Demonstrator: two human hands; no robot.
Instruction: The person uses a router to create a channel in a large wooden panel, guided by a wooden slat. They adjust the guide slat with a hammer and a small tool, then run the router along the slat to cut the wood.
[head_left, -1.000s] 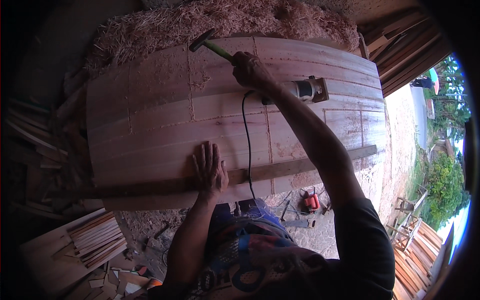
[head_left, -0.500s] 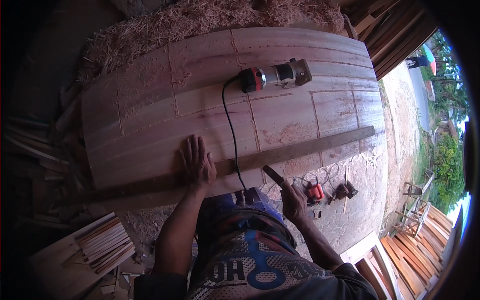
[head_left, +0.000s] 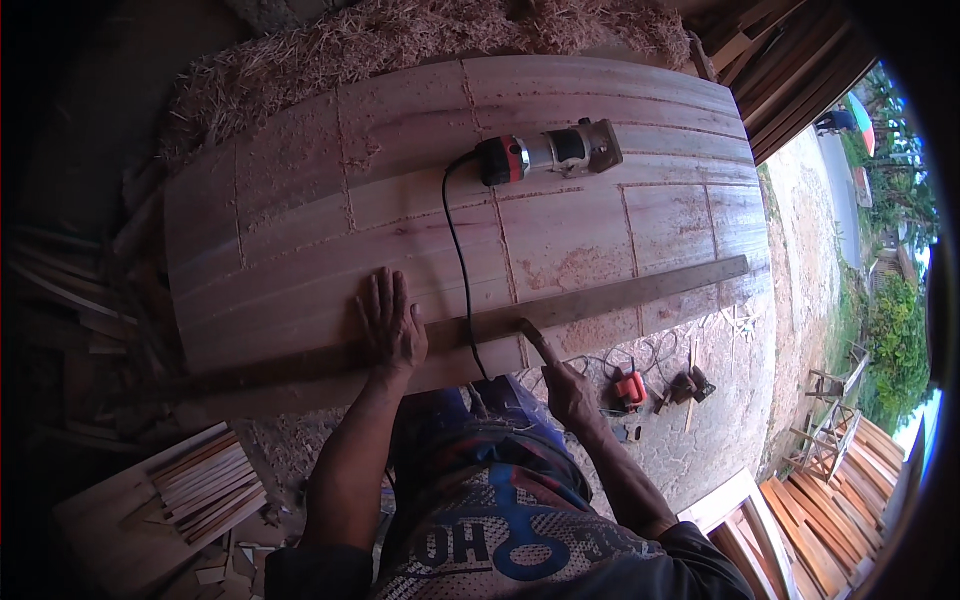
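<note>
Head view: the left hand (head_left: pixel 394 335) is lying flat over a wooden batten (head_left: pixel 620 297), fingers slightly spread onto the grooved wooden panel (head_left: pixel 290 200) beneath. The right hand (head_left: pixel 573 397), fingers curled, is gripping a hammer (head_left: pixel 541 344) by the batten's near edge; whether they are touching, I cannot tell. Farther across, a corded router (head_left: pixel 545 155) is lying sideways.

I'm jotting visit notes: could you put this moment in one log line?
left hand: spread across wooden strip | right hand: gripping hammer | corded power tool: lying on wooden panel

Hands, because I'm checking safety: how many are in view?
2: the left hand spread across the long wooden strip, the right hand holding the hammer. Others farther off may be hidden.
</note>
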